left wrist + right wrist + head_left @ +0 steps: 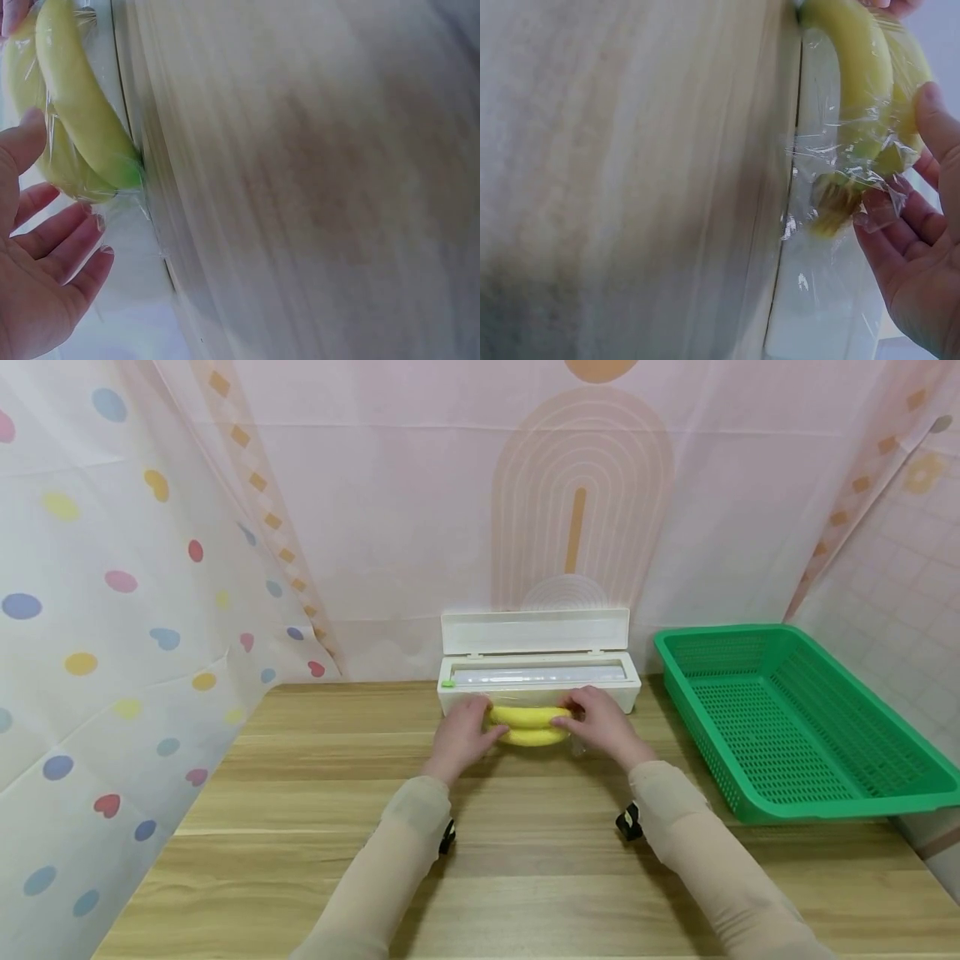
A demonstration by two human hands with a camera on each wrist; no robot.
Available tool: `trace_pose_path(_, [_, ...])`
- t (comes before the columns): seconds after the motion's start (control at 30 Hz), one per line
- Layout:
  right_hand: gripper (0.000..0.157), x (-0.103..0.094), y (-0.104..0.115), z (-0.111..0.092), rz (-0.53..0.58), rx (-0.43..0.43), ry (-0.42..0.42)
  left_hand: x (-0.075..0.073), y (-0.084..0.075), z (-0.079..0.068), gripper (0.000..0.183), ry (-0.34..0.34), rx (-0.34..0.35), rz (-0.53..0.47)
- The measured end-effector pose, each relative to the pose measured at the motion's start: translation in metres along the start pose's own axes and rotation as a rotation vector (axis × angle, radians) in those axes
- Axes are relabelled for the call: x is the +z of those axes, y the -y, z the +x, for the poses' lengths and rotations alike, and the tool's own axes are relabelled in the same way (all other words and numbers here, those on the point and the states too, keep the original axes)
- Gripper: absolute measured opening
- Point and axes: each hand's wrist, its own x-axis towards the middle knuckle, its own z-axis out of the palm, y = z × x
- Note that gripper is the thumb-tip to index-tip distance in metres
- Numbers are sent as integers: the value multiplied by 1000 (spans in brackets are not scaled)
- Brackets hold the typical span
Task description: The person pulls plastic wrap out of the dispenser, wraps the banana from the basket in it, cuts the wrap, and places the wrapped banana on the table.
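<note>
Two yellow bananas point(531, 718) lie side by side, wrapped in clear plastic film point(870, 135), in front of a white cling film dispenser point(461, 697). At their left end my left hand point(463, 735) holds them, thumb on the front and fingers beyond. My right hand point(600, 722) grips the other end in the same way. The right wrist view shows the brown stem end point(836, 202) under crinkled film, with loose film hanging past it. A green tip point(124, 172) shows at the opposite end in the left wrist view.
The dispenser's lid point(536, 632) stands open, with a film roll point(540, 675) inside and a small green slider point(447, 683) at its left. To the right sits a green perforated basket point(705, 735). Patterned cloth point(390, 527) hangs behind the wooden table point(315, 760).
</note>
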Motion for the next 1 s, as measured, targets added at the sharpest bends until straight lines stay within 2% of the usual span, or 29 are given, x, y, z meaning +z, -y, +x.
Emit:
trace_pose_path(0.33, [27,0,-5,-3,2,-91,14,-2,3,-2,34,-42,33,24])
trace_pose_path(0.6, [35,-2,-8,-8,-54,-125,73,-3,3,-5,34,-24,60,52])
trace_pose_path(0.77, [37,-6,-10,-10,-20,-129,55,-4,4,-8,33,-23,89,47])
trace_pose_path(1.0, [33,-13,-11,-12,6,-111,3,-14,12,-12,32,-34,108,50])
